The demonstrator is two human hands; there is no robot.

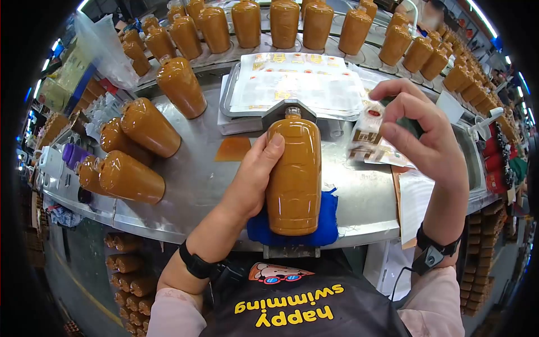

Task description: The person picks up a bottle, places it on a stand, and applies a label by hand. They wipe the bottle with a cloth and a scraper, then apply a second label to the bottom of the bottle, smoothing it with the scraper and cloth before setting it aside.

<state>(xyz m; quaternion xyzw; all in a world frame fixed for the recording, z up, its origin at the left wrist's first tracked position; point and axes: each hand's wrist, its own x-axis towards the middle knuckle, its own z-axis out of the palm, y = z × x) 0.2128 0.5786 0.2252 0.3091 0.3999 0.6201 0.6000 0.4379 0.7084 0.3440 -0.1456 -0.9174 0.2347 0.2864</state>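
Note:
A glossy brown bottle (pixel 294 180) lies in the middle, its neck in a notched metal holder (pixel 270 115) and its base over a blue cloth (pixel 331 216). My left hand (pixel 255 174) is closed round the bottle's left side, the thumb on its upper face. Raised to the right, my right hand (pixel 421 126) has its fingers curved and apart, with nothing visible between them. It is over a stack of printed sheets (pixel 368 132) with gold and red marks. Behind the holder, a metal tray (pixel 229 92) bears more printed sheets (pixel 297 84).
Several brown bottles (pixel 150 126) stand or lean on the steel table (pixel 196 185) at left. A curved conveyor (pixel 219 59) carries many more across the back. Papers (pixel 415 196) lie near the right edge, beside a sink (pixel 474 163). Another person (pixel 429 14) is at the far back.

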